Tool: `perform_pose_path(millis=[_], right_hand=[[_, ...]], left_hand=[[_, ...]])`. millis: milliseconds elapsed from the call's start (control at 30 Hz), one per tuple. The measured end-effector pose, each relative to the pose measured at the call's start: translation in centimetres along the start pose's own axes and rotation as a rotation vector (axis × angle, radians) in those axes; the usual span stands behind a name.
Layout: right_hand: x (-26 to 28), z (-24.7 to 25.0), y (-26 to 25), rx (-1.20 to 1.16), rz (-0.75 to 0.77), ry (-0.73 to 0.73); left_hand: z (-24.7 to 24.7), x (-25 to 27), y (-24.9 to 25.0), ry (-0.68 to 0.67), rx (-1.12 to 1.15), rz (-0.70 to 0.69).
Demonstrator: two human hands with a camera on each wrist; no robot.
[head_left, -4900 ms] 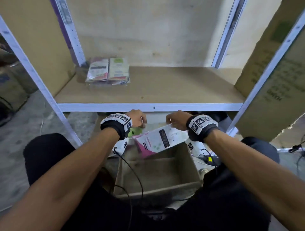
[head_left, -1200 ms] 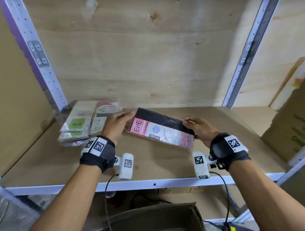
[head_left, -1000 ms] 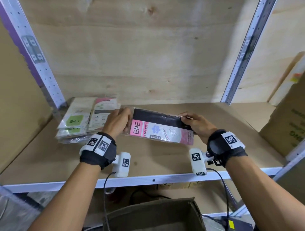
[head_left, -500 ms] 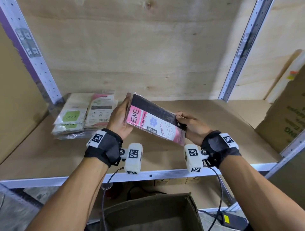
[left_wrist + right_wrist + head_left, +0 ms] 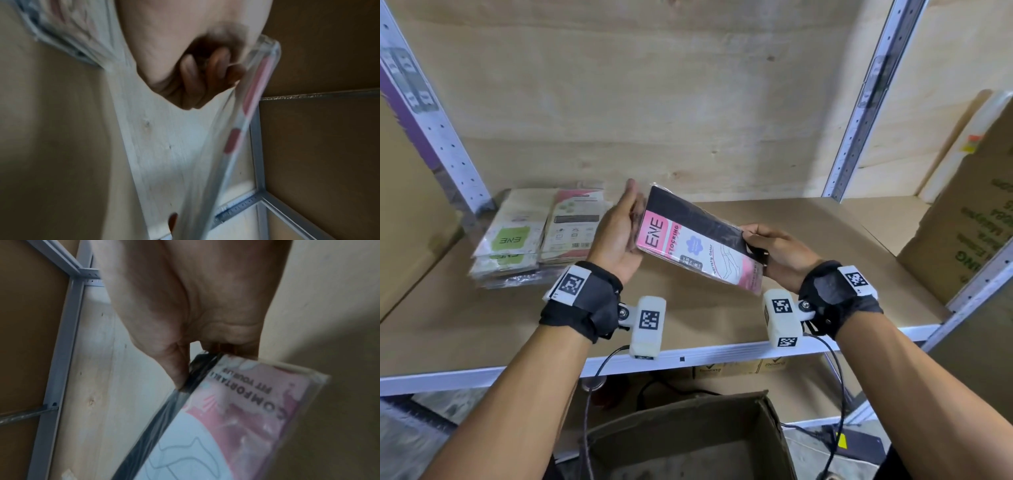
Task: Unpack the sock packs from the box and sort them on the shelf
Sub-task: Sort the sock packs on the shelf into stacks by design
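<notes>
Shelf (image 5: 709, 329): pink "ENE STOCKING" pack (image 5: 698, 245)

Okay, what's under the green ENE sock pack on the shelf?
The green ENE pack tops a stack at the shelf's back left. Beneath it show the edges of several more clear-wrapped packs, one green-labelled. Their faces are covered, so their exact number cannot be told.

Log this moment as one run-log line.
both hands hold pink sock pack tilted above shelf | left hand | right hand | green packs stacked left
</notes>
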State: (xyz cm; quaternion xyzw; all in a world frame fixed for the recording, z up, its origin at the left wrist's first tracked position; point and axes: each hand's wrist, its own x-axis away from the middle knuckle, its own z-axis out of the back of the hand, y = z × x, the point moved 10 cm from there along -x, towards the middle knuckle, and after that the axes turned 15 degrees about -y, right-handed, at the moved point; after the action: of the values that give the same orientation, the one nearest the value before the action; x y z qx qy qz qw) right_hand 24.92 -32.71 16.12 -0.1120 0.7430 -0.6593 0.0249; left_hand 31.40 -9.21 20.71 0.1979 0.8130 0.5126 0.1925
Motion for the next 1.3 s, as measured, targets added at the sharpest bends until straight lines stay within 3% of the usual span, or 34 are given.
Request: perform_pose_path(millis=[167, 333, 433, 567, 667, 767, 900, 967, 1067, 1167, 1300], right_hand=[[0.4, 1.0, -0.1, -0.121, 0.044, 0.039], [0.2, -1.1, -0.6, -0.236, 0.100, 0.046], [0.2, -2.8, -1.0, -0.224, 0.136, 0.074], [0.7, -4.1, -2.2, 0.122, 0.108, 0.176], [0.7, -4.1, -2.8, 0.384, 0.097, 0.268], [0.7, -3.6, -2.8, 0.380, 0.109, 0.333], [0.4, -4.6, -1.5, -0.136, 0.224, 0.181], [0.2, -5.1, -1.0, -0.200, 0.245, 0.133], [0.3, -3.6, -0.7, 0.092, 0.133, 0.224], [0.6, -1.5, -0.7, 0.365, 0.014, 0.260], [1.3, 0.2, 0.6, 0.535, -0.173, 0.230]], left_hand=[[2.6, 0.8, -0.1, 0.107, 0.173, -0.002], [-1.0, 0.8, -3.5, 0.059, -0.406, 0.238], [-2.7, 0.3, -4.0, 0.098, -0.671, 0.174], [-1.8, 0.7, -2.9, 0.279, -0.832, 0.090], [-2.5, 0.6, -2.2, 0.288, -0.957, 0.009], [-3.1, 0.2, -2.5, 0.235, -0.828, -0.062], [-3.2, 0.0, -4.9, 0.237, -0.330, -0.047], [-3.2, 0.2, -5.0, 0.278, -0.306, -0.083], [-2.5, -0.2, -4.9, 0.243, -0.540, -0.054], [-1.6, -0.9, -6.2, 0.120, -0.695, 0.150], [-2.4, -0.9, -8.2, -0.071, -0.659, 0.356]])
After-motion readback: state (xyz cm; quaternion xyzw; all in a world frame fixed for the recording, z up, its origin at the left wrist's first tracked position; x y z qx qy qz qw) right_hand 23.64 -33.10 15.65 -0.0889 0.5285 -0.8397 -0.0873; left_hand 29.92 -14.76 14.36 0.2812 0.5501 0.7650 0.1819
